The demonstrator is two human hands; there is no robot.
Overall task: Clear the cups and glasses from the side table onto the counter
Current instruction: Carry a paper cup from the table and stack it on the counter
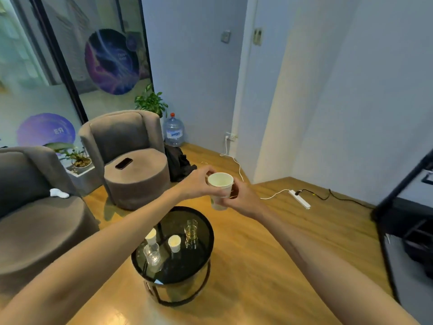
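Note:
A white paper cup [220, 184] is held in the air above the round black glass side table [201, 252]. My left hand [195, 182] pinches its rim from the left. My right hand [241, 199] curls round its lower side; something dark shows between those fingers, too small to make out. On the table stand two small white paper cups [151, 236] [174, 243], an amber stacked glass [191, 231] and a clear stacked glass [152, 255].
Two grey armchairs [131, 158] [35, 207] stand left of the table; a phone [124, 163] lies on the far one. A water jug [173, 132], plants, a dark bag and a power strip [300, 199] sit on the wooden floor. A dark counter edge [403, 181] is at right.

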